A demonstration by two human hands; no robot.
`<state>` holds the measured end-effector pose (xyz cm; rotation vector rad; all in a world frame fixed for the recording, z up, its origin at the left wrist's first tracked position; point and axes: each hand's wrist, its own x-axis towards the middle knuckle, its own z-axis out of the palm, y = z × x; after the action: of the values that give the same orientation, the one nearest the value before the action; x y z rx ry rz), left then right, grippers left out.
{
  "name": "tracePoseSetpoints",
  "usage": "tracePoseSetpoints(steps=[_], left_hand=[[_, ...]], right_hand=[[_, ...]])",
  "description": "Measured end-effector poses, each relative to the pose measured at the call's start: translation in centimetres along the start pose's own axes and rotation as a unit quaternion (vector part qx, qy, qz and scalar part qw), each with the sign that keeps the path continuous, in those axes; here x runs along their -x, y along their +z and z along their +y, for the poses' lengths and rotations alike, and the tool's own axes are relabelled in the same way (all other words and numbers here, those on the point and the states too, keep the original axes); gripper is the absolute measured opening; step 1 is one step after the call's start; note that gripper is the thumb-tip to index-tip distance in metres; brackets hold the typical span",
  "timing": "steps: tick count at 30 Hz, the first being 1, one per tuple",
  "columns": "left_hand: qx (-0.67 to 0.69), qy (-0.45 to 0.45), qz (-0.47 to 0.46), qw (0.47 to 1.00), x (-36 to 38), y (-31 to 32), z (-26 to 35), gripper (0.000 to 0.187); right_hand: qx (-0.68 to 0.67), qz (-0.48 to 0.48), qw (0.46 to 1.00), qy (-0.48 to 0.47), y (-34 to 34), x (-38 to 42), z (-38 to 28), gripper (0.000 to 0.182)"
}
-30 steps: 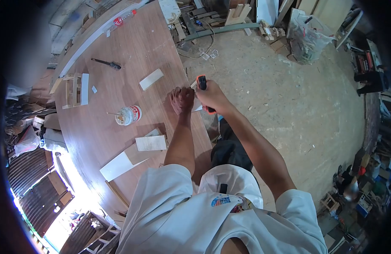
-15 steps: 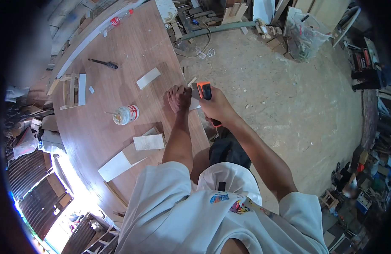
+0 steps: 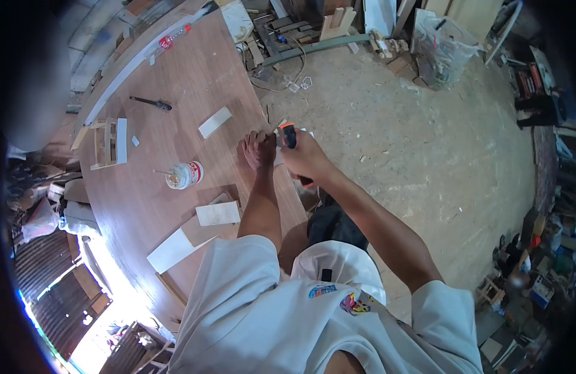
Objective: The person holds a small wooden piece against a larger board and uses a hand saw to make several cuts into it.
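My right hand (image 3: 307,156) is wrapped round the black and orange handle of a saw (image 3: 289,135) at the table's edge. Little of the saw's blade shows. Close to its left, my left hand (image 3: 259,149) presses down on the table with fingers bent together, beside a white piece (image 3: 278,159) that is mostly hidden. A white rectangular piece (image 3: 215,123) lies up and left of my left hand. Nearer my body, another white block (image 3: 218,214) rests by a long white board (image 3: 173,249).
On the wooden table (image 3: 138,206) are a jar (image 3: 185,175), a dark tool (image 3: 151,103), a small wooden frame (image 3: 107,143) and a plastic bottle (image 3: 174,37). A clear bag (image 3: 446,53) and wood scraps are on the floor (image 3: 412,149).
My right hand and the saw have moved slightly left and down, nearer my left hand. The view has shifted a little.
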<state>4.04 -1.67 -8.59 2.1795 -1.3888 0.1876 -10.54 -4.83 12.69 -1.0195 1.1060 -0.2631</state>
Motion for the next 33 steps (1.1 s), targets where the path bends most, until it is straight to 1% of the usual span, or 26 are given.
tracePoseSetpoints(steps=[1, 2, 3, 4, 5, 6, 7, 8, 9, 10, 11, 13, 14, 16, 17, 19, 22, 23, 24, 26, 27, 29, 30, 32, 33], left_hand=[[0.002, 0.004, 0.001, 1.0, -0.4, 1.1, -0.4, 0.009], [0.001, 0.026, 0.087, 0.996, -0.9, 2.3, -1.0, 0.008], [0.0, 0.049, 0.154, 0.987, 0.7, 2.6, -1.6, 0.008], [0.002, 0.05, 0.153, 0.987, 0.6, 1.8, -0.8, 0.008], [0.008, 0.031, 0.096, 0.995, -0.2, 1.2, -0.1, 0.009], [0.01, 0.013, 0.028, 0.999, -0.2, 0.5, 0.1, 0.009], [0.009, 0.014, 0.028, 0.999, -0.7, 0.3, 0.3, 0.009], [0.02, 0.006, 0.016, 1.0, -0.9, -0.1, 0.7, 0.01], [0.03, 0.0, 0.0, 1.0, -0.5, -0.4, 0.6, 0.01], [0.029, 0.002, -0.004, 1.0, -0.1, -0.5, 0.5, 0.01], [0.02, 0.008, -0.002, 1.0, -0.3, -0.2, 0.6, 0.011], [0.005, 0.011, 0.002, 1.0, -0.6, 0.1, 0.1, 0.011], [0.011, 0.011, 0.011, 1.0, -0.8, 0.5, 0.0, 0.011], [0.018, 0.012, 0.013, 1.0, -0.1, 0.4, -0.1, 0.011], [0.019, 0.002, 0.009, 1.0, -0.5, 0.7, -0.2, 0.011], [0.016, -0.016, -0.007, 1.0, 0.5, 0.2, -0.3, 0.011], [0.01, -0.012, 0.012, 1.0, -0.6, -0.5, 0.7, 0.009], [0.011, -0.007, 0.014, 1.0, -0.9, -0.7, 0.9, 0.009], [0.011, -0.001, 0.012, 1.0, -0.6, -1.0, 0.9, 0.008], [0.007, -0.009, 0.001, 1.0, -0.3, -0.9, 1.1, 0.009], [0.0, -0.027, -0.003, 1.0, -0.7, -0.6, 1.0, 0.009], [-0.006, -0.02, 0.006, 1.0, -0.7, 0.1, 0.3, 0.009], [-0.007, -0.008, 0.004, 1.0, -0.2, 0.3, -0.1, 0.009], [-0.007, -0.012, -0.001, 1.0, 0.6, 0.4, -0.3, 0.009], [-0.005, -0.016, 0.008, 1.0, -0.2, 0.8, -0.2, 0.009]], right_hand=[[0.026, 0.008, 0.999, -0.037, 0.4, 1.6, -0.3, 0.01], [0.058, 0.011, 0.995, -0.075, 0.5, 2.4, -1.0, 0.012], [0.083, 0.039, 0.99, -0.111, -0.1, 3.9, -1.7, 0.009], [0.083, 0.042, 0.99, -0.11, -1.0, 4.9, -1.6, 0.009], [0.062, 0.033, 0.994, -0.087, -2.0, 5.5, -1.7, 0.009], [0.035, 0.023, 0.998, -0.055, -2.1, 6.2, -1.5, 0.008], [0.009, 0.03, 0.999, 0.005, -2.0, 6.5, -2.3, 0.007], [0.009, 0.028, 1.0, 0.007, -2.1, 4.9, -1.0, 0.007], [0.047, 0.04, 0.998, -0.028, -1.9, 2.3, 1.4, 0.007], [0.083, 0.054, 0.993, -0.066, -1.6, 0.6, 2.6, 0.008], [0.084, 0.055, 0.993, -0.068, -1.3, -0.2, 1.7, 0.008], [-0.011, 0.022, 1.0, -0.011, 0.0, -1.3, 0.2, 0.008], [-0.011, 0.022, 1.0, -0.011, 0.3, -1.4, 0.1, 0.008], [0.105, 0.032, 0.994, -0.01, 0.8, -0.7, -0.4, 0.01], [0.109, 0.033, 0.993, -0.016, 0.3, -0.2, -0.8, 0.01], [-0.02, 0.01, 1.0, -0.016, -0.2, 5.0, -3.5, 0.011], [-0.006, 0.001, 1.0, 0.017, -2.1, 6.8, -3.6, 0.017], [-0.008, 0.007, 1.0, 0.016, -2.0, 6.8, -3.8, 0.016], [-0.009, 0.006, 1.0, 0.017, -1.6, 5.4, -2.4, 0.016], [0.065, 0.073, 0.991, -0.091, -0.6, -0.1, 2.5, 0.011], [0.067, 0.069, 0.99, -0.099, 0.0, -2.6, 3.5, 0.011], [0.111, 0.073, 0.986, -0.098, 1.4, -5.8, 4.9, 0.01], [0.107, 0.07, 0.987, -0.096, 1.6, -5.6, 5.0, 0.01], [0.157, 0.067, 0.978, -0.118, 0.9, -4.1, 4.6, 0.009], [0.161, 0.065, 0.977, -0.124, 0.2, -3.0, 2.6, 0.009]])
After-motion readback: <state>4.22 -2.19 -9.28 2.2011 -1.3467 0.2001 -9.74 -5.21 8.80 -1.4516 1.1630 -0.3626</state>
